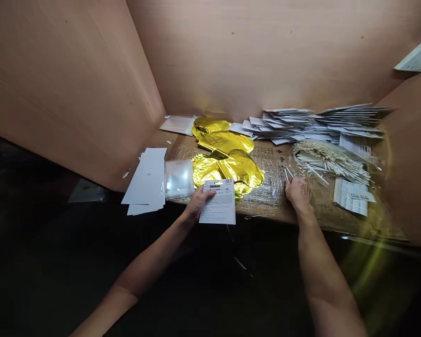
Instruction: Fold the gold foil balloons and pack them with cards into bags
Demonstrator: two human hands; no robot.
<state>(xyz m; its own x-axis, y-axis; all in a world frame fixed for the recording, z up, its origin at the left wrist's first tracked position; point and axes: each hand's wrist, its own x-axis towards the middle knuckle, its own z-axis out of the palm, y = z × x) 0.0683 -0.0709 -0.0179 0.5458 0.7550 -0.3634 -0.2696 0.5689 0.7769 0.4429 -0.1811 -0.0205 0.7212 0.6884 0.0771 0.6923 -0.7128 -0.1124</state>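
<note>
My left hand (198,204) grips the left edge of a printed white card (220,202) with a barcode at its top. My right hand (299,194) sits on clear plastic over brown cardboard (270,201), its fingertips pinching a few thin white sticks (287,173). Beyond it lies a plastic-wrapped bundle of similar white sticks (331,164). Crumpled gold foil balloons (224,154) lie between my hands and the back wall, partly touching the card's top edge.
A stack of white cards (145,180) and a clear plastic sleeve (178,178) lie left. White packets (312,124) are heaped at the back, with printed sheets (351,196) at right. Wooden panels (252,51) wall the surface; a white wall socket (417,56) is upper right.
</note>
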